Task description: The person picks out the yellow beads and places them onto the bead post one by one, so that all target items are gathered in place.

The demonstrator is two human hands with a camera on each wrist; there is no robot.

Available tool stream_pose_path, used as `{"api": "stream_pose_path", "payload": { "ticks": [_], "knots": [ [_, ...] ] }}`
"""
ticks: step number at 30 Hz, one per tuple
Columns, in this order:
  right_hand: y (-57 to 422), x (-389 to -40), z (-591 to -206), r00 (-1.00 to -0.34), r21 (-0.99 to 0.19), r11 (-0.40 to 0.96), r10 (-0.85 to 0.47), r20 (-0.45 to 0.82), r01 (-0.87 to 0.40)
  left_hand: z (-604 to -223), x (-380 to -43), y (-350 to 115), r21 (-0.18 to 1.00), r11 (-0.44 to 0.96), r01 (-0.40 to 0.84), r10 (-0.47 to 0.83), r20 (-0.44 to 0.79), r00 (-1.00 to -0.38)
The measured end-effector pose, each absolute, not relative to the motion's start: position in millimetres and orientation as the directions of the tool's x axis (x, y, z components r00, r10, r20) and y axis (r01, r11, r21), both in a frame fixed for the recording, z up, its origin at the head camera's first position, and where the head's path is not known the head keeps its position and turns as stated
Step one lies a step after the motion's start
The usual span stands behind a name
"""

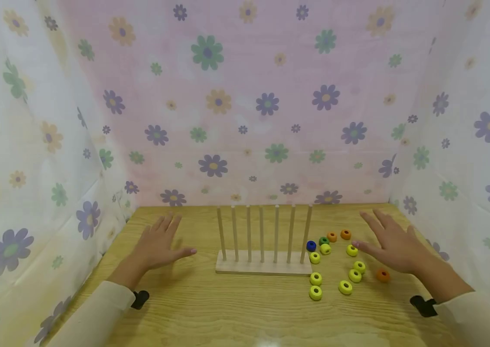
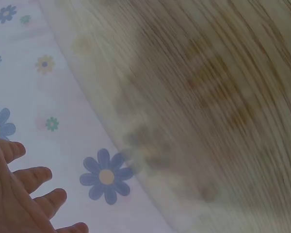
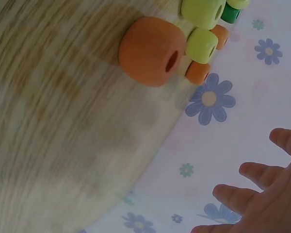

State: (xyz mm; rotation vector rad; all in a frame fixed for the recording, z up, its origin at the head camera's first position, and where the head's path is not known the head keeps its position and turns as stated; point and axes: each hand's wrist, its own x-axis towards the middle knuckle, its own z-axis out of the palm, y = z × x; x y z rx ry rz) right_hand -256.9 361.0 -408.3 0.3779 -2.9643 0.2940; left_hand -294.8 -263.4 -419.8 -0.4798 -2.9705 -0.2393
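Note:
A wooden rack (image 1: pixel 262 268) with a row of several upright pegs stands mid-table. To its left, my left hand (image 1: pixel 154 246) is spread with fingers extended and holds nothing; in the left wrist view its fingertips (image 2: pixel 53 200) show against the flowered cloth. My right hand (image 1: pixel 394 246) is likewise spread and holds nothing, at the right of the loose beads. Its thumb overlaps the edge of a yellow bead (image 1: pixel 351 250) in the head view. An orange bead (image 1: pixel 383 275) lies just below that hand and looks large in the right wrist view.
Several beads lie between the rack and my right hand: yellow (image 1: pixel 345 287), orange (image 1: pixel 346 234), a green bead (image 1: pixel 324 241) and a blue bead (image 1: pixel 311 246). Flowered cloth (image 1: pixel 245 120) walls the wood-grain table (image 1: pixel 227 313) at the back and both sides.

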Motion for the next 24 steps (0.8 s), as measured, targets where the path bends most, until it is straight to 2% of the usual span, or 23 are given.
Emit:
{"api": "stream_pose_path", "payload": {
  "ticks": [13,24],
  "knots": [
    [366,-259,-425,-0.961,-0.307,0.913,-0.236,0.142,-0.27,-431,-295,-238,0.303,0.887,0.348,0.316,0.151,-0.937],
    [368,-266,-435,-0.942,-0.426,0.842,-0.271,0.198,-0.332,-442,-298,-213,0.611,0.729,0.309,0.356,0.047,-0.933]
  ]
}}
